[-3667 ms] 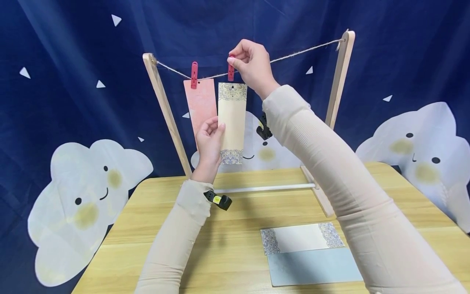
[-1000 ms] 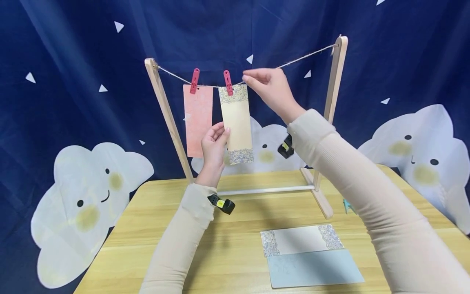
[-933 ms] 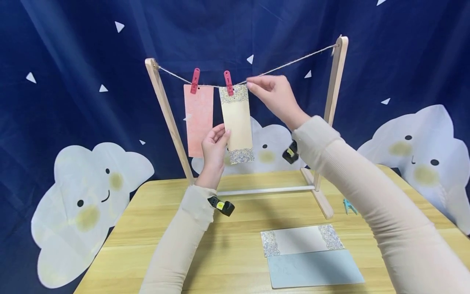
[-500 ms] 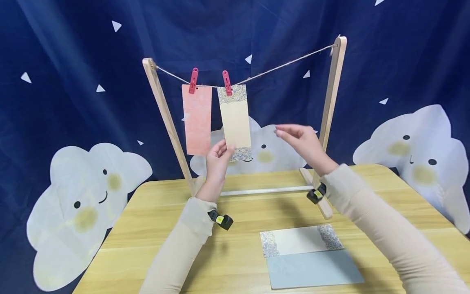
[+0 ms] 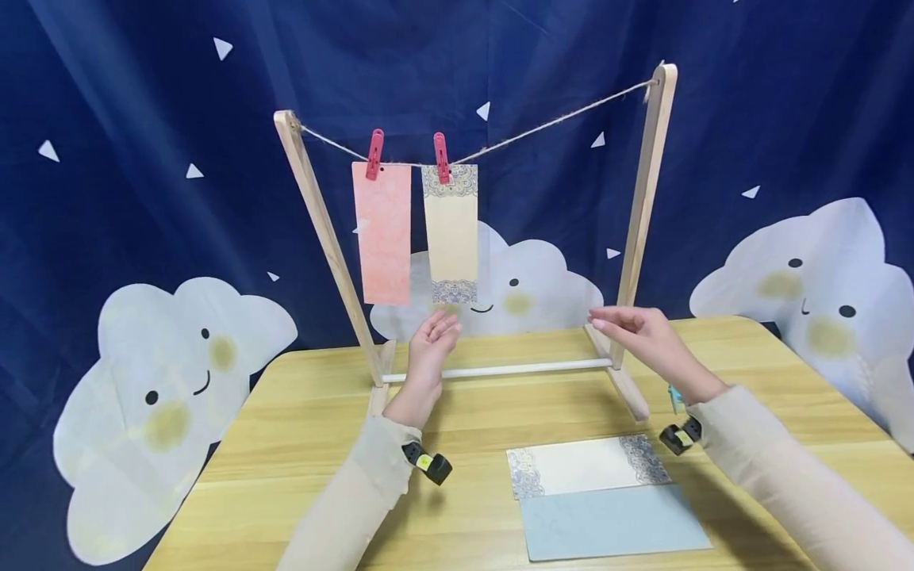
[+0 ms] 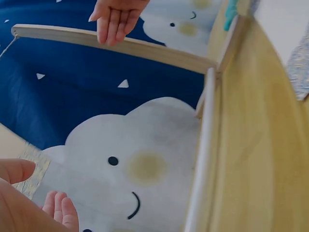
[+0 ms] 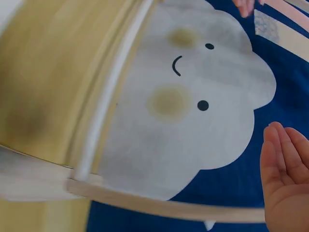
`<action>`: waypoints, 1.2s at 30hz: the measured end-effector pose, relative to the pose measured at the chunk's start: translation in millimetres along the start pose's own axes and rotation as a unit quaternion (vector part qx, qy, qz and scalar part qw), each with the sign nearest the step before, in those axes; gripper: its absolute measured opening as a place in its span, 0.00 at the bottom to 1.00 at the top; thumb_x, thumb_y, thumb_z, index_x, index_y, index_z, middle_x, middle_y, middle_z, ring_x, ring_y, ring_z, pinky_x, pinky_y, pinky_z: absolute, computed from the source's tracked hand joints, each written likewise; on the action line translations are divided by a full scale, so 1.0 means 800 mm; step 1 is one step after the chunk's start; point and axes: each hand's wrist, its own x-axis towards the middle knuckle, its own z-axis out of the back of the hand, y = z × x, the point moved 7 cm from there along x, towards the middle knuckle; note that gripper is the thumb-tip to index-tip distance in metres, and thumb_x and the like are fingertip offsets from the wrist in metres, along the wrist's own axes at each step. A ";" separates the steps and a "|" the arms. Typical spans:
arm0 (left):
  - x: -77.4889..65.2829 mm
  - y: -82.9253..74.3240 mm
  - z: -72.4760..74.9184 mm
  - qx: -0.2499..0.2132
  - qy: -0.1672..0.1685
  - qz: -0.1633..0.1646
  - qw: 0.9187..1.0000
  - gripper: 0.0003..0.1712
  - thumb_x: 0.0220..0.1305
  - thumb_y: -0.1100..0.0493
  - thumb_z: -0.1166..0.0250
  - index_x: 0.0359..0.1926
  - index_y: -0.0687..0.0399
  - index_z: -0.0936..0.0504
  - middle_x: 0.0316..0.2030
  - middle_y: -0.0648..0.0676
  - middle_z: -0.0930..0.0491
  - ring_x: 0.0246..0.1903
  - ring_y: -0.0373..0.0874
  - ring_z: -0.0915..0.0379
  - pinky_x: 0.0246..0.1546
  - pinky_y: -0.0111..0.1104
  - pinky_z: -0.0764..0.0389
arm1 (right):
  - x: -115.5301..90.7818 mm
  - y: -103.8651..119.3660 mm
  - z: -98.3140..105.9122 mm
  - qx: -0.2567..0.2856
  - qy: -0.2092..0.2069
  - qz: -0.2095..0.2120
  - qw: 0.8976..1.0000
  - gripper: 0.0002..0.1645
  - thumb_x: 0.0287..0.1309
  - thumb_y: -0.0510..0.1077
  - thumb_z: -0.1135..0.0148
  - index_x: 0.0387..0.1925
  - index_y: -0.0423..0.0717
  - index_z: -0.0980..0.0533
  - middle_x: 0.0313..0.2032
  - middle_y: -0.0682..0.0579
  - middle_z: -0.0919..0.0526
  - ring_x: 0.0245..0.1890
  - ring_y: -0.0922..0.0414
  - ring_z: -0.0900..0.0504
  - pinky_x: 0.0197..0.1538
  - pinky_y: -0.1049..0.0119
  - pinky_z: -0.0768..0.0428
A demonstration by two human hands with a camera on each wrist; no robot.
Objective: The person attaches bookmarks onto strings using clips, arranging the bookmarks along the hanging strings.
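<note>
A pink card (image 5: pixel 384 238) and a cream card with lace-patterned ends (image 5: pixel 452 238) hang from a string (image 5: pixel 557 123), each under a red clothespin. The clothespin (image 5: pixel 442 159) on the cream card sits near its top edge. Just below that card my left hand (image 5: pixel 427 361) is held with relaxed fingers, nothing in it. Further right, my right hand (image 5: pixel 653 345) hovers in front of the rack's right foot, fingers fairly straight and holding nothing; the right wrist view shows its bare palm (image 7: pixel 289 193).
The wooden rack (image 5: pixel 648 182) has a white crossbar (image 5: pixel 528 369) low between its posts. On the table (image 5: pixel 286 444) lie a white lace-ended card (image 5: pixel 581 464) and a light blue card (image 5: pixel 614 523). A teal clothespin (image 5: pixel 674 396) lies partly hidden by my right wrist.
The cream card, earlier held by my left hand, now hangs free under its clothespin. My right hand let go of that clothespin and moved down and right; my left hand dropped lower.
</note>
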 end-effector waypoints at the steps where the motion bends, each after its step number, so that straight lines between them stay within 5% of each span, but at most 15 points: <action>1: -0.002 0.005 0.000 0.002 0.006 0.004 1.000 0.31 0.60 0.69 0.40 0.64 0.66 0.37 0.57 0.63 0.27 0.52 0.46 0.28 0.52 0.32 0.26 | -0.005 -0.005 0.001 -0.007 0.002 -0.006 1.000 0.25 0.64 0.53 0.44 0.55 0.40 0.25 0.53 0.44 0.21 0.45 0.76 0.26 0.46 0.83 0.28; 6: -0.010 0.024 -0.002 0.023 0.034 0.015 0.999 0.30 0.61 0.68 0.40 0.64 0.65 0.37 0.58 0.65 0.28 0.55 0.50 0.29 0.57 0.36 0.29 | -0.031 -0.028 0.008 -0.028 0.014 -0.038 0.999 0.27 0.64 0.55 0.45 0.56 0.40 0.26 0.55 0.44 0.22 0.46 0.79 0.28 0.46 0.84 0.30; 13: -0.024 0.047 -0.014 0.060 0.086 0.023 0.994 0.27 0.59 0.67 0.39 0.61 0.64 0.31 0.54 0.64 0.25 0.48 0.43 0.25 0.53 0.31 0.26 | -0.060 -0.053 0.035 -0.043 -0.002 -0.059 0.997 0.28 0.65 0.55 0.46 0.58 0.39 0.28 0.55 0.42 0.23 0.44 0.81 0.28 0.45 0.84 0.30; 20: -0.040 0.065 -0.036 0.079 0.155 0.020 0.985 0.26 0.59 0.69 0.38 0.58 0.71 0.31 0.53 0.66 0.24 0.49 0.47 0.24 0.53 0.31 0.25 | -0.079 -0.075 0.058 -0.053 -0.016 -0.071 0.996 0.29 0.66 0.54 0.47 0.58 0.37 0.28 0.47 0.65 0.20 0.43 0.82 0.28 0.43 0.85 0.29; 36: -0.082 0.111 -0.077 0.110 0.232 0.069 0.964 0.24 0.54 0.69 0.35 0.54 0.66 0.25 0.50 0.63 0.23 0.41 0.40 0.23 0.41 0.28 0.22 | -0.115 -0.125 0.091 -0.041 -0.012 -0.118 0.992 0.31 0.66 0.53 0.47 0.59 0.34 0.31 0.43 0.80 0.26 0.43 0.84 0.31 0.40 0.85 0.31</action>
